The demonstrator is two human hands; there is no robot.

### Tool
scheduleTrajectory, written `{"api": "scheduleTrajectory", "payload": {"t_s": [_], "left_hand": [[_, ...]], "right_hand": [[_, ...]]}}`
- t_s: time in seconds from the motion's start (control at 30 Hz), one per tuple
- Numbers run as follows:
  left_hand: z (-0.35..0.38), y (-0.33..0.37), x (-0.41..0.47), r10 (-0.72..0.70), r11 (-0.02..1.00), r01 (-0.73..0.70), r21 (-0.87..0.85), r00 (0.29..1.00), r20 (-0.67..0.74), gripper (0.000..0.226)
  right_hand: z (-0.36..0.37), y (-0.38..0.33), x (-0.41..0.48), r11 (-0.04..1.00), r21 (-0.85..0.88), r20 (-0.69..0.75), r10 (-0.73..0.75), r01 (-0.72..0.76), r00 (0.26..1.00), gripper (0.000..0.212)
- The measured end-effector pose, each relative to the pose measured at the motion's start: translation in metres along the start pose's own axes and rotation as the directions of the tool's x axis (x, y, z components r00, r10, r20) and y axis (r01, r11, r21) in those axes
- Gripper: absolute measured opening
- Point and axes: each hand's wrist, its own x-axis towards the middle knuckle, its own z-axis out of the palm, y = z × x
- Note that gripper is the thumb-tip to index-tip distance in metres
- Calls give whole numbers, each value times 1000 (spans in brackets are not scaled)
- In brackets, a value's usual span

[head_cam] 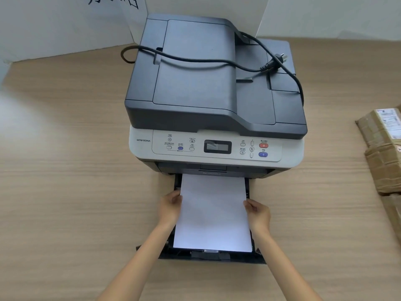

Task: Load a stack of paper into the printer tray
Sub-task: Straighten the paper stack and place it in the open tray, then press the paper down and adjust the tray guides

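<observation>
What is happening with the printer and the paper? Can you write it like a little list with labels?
printer: grey and white printer on a wooden table
tray: paper tray pulled out at the front
paper: white paper stack lying in the tray, far end under the printer
left hand: left hand holds the stack's left edge
right hand: right hand holds the right edge
on top: black power cord, plug loose
nearby: cardboard parcel at right
</observation>
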Motion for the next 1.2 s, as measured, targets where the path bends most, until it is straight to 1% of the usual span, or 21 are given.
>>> {"api": "scheduleTrajectory", "payload": {"t_s": [0.07, 0.13, 0.23, 0.4, 0.57, 0.77, 0.87, 0.93, 1.07, 1.13, 1.2], "left_hand": [[-2, -2, 0, -10, 999, 11, -43, 1000, 16, 39], [-1, -5, 1, -18, 997, 20, -68, 999, 26, 30], [2, -8, 4, -45, 998, 44, -55, 999, -13, 28], [6, -7, 16, -1, 1000, 1, 16, 1000, -22, 22], [11, 0, 20, 33, 999, -29, 40, 995, -91, 23], [19, 2, 21, 84, 986, -64, 155, 989, -125, 22], [16, 3, 20, 134, 960, -108, 257, 987, -85, 22], [15, 4, 17, 173, 938, -152, 312, 984, -44, 22], [10, 5, 7, 218, 910, -207, 358, 976, 11, 27], [6, 3, 1, 219, 904, -210, 373, 976, 19, 32], [1, 2, -10, 231, 902, -220, 371, 973, 13, 33]], "right_hand": [[0, 0, 1, 999, 48, -25, 22, -21, 999, 26], [1, 0, 1, 994, 102, -49, 54, -49, 997, 24], [5, -1, -1, 991, 119, -59, 70, -63, 996, 24], [14, -4, -3, 997, 73, -83, 46, -40, 995, 24], [21, -20, -4, 1000, 12, -94, -22, 23, 995, 25], [28, -23, -3, 997, -63, -120, -59, 52, 991, 22], [27, -19, -3, 990, -108, -74, -98, 90, 992, 20], [25, -18, -2, 979, -149, -25, -142, 137, 990, 24], [16, -15, -3, 955, -253, 103, -134, 156, 986, 27], [10, -13, -6, 928, -293, 190, -180, 230, 965, 39], [2, -17, -19, 923, -263, 251, -215, 281, 944, 51]]}}
